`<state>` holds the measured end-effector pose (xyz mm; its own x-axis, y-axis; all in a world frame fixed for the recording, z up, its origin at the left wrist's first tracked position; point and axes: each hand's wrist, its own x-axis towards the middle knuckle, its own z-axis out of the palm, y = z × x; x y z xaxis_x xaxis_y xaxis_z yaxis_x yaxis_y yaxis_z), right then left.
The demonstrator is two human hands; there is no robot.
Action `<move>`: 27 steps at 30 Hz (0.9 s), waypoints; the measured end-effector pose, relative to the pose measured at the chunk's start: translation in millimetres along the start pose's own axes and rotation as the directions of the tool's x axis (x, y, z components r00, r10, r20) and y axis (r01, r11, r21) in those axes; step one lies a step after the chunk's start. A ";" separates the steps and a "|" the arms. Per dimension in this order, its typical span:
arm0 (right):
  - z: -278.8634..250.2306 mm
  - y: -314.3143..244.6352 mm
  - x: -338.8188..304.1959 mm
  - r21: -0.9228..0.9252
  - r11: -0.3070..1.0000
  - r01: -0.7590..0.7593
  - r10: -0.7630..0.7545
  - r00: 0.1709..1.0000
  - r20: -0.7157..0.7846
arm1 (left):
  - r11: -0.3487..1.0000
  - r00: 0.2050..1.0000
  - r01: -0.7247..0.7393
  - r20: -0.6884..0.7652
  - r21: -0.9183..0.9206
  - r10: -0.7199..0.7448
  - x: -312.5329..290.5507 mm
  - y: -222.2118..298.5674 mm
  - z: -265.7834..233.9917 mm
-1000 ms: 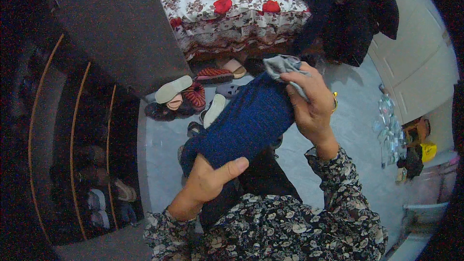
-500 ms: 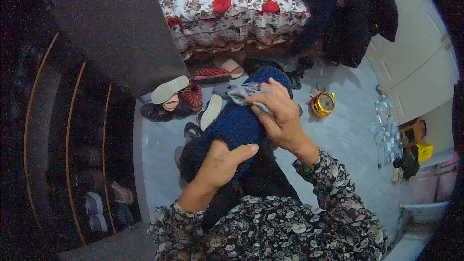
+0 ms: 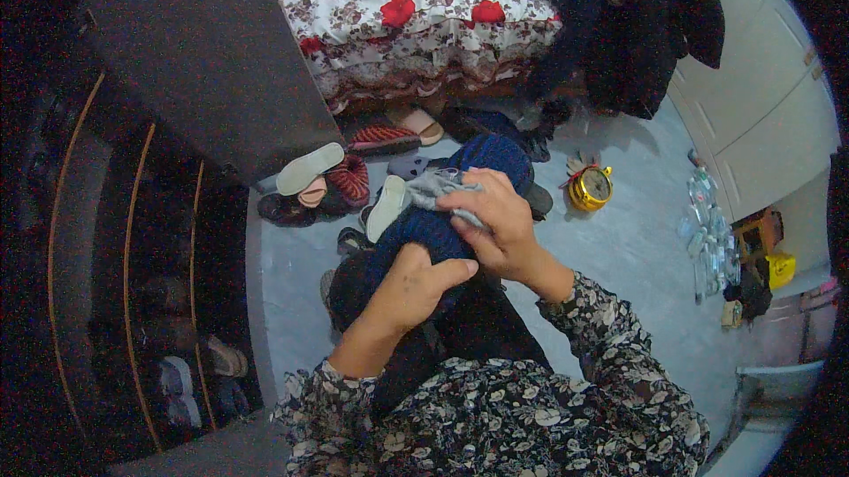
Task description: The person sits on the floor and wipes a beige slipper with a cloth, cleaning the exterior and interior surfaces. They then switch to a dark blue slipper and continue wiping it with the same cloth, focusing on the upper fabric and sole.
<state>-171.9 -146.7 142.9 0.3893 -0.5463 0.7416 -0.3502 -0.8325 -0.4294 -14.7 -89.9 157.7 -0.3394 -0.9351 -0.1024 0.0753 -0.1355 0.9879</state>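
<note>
My left hand (image 3: pixel 414 285) grips a dark blue knitted item (image 3: pixel 402 234), shaped like a slipper or boot. Its thumb lies on top, and the other fingers are hidden in or under the knit. Just above and to the right, my right hand (image 3: pixel 500 221) pinches a crumpled grey cloth (image 3: pixel 431 187) over the knit. A second blue knitted part (image 3: pixel 495 157) shows beyond the cloth; I cannot tell if it belongs to the same item. A shoe with a pale sole (image 3: pixel 386 209) lies against the left side of the knit.
Red striped slippers (image 3: pixel 384 139), another pale-soled shoe (image 3: pixel 309 167) and dark shoes are scattered ahead on the floor. A gold pot (image 3: pixel 590 188) stands to the right, with clear plastic bottles (image 3: pixel 710 247) beyond it. A shoe rack (image 3: pixel 133 282) lines the left; a bed (image 3: pixel 424 35) is ahead.
My right hand has moved slightly down and left with the cloth, which now spreads farther left toward the pale sole. My left hand keeps its grip on the blue knit.
</note>
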 end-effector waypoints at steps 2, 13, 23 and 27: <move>-1.7 7.3 1.1 -0.032 0.999 -0.023 0.023 1.000 0.012 | 0.999 0.998 0.052 -0.019 0.009 -0.052 4.8 1.7 -0.9; -7.1 64.5 -12.6 -0.139 0.946 -0.291 0.280 0.955 -0.095 | 0.994 0.995 0.104 0.011 -0.044 -0.104 14.6 -6.0 -13.3; -8.4 73.1 -12.2 -0.017 0.933 -0.360 0.349 0.914 -0.209 | 0.999 0.999 0.031 0.041 -0.010 -0.031 13.0 -7.2 -12.6; -9.5 76.9 -15.3 -0.033 0.935 -0.353 0.338 0.914 -0.225 | 0.999 0.998 0.043 0.040 -0.013 -0.043 13.2 -5.2 -7.5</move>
<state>-212.9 -201.4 103.5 0.0462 -0.7596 0.6488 -0.4931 -0.5821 -0.6465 -12.5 -104.0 150.3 -0.3793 -0.9147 -0.1397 0.0731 -0.1802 0.9809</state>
